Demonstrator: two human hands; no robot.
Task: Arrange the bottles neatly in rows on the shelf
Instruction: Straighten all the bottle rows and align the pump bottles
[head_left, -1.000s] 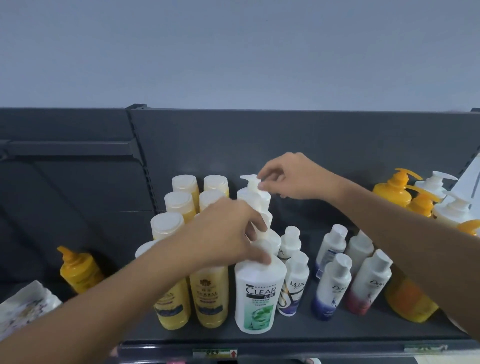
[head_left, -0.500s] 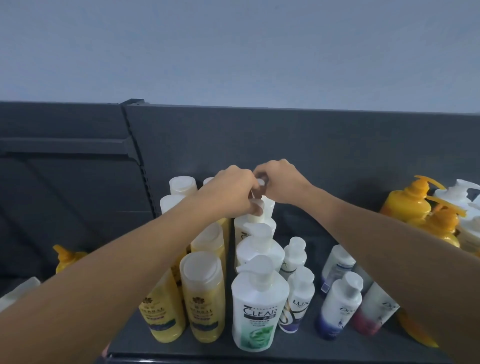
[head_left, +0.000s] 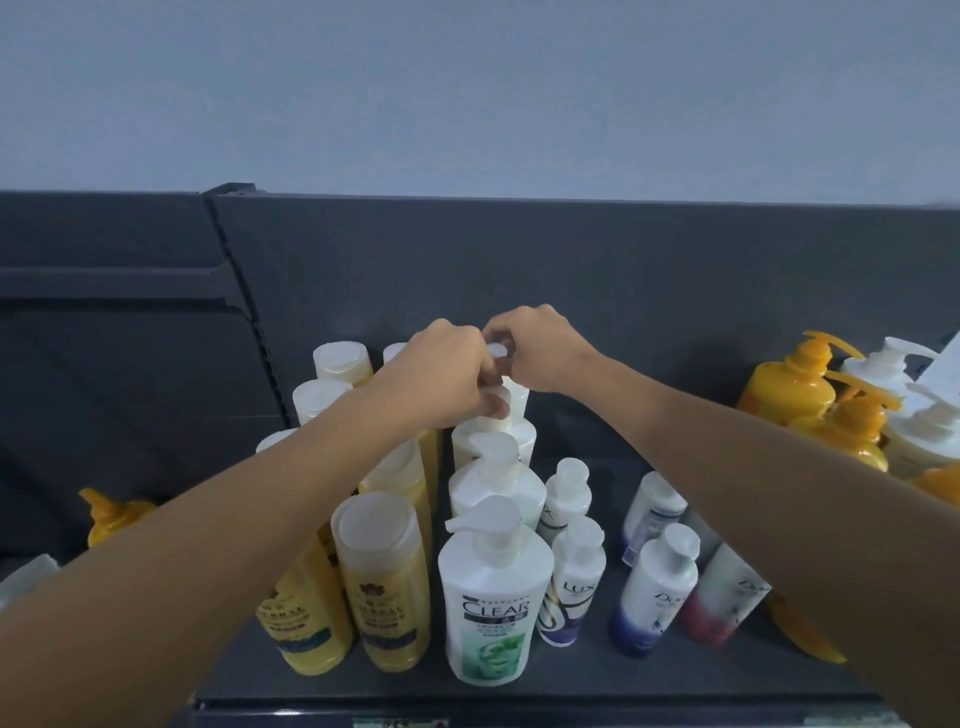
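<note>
1. The person's left hand (head_left: 447, 379) and right hand (head_left: 540, 348) are meeting at the back of the dark grey metal shelf (head_left: 597, 670), with their fingers curled in and pinching the white plastic pump tops of the rearmost white pump bottles (head_left: 511, 402). The bodies of these bottles are mostly hidden behind the hands.
2. In front of them, two more white pump bottles are standing upright in one file, ending with the white pump bottle with a green "CLEAR" label (head_left: 493, 597) at the shelf's front edge.
3. Left of that file, yellow shampoo bottles with pale flip caps (head_left: 384, 582) are standing in two tidy files running front to back.
4. Right of it, small white bottles with purple and red bases (head_left: 657, 592) are sitting loosely spaced, not yet squared up.
5. At far right, orange and white pump bottles (head_left: 789, 384) are crowding together untidily, and one orange bottle (head_left: 111, 514) is standing alone at far left.
6. The left half appears ordered; the right half appears to be awaiting sorting.
</note>
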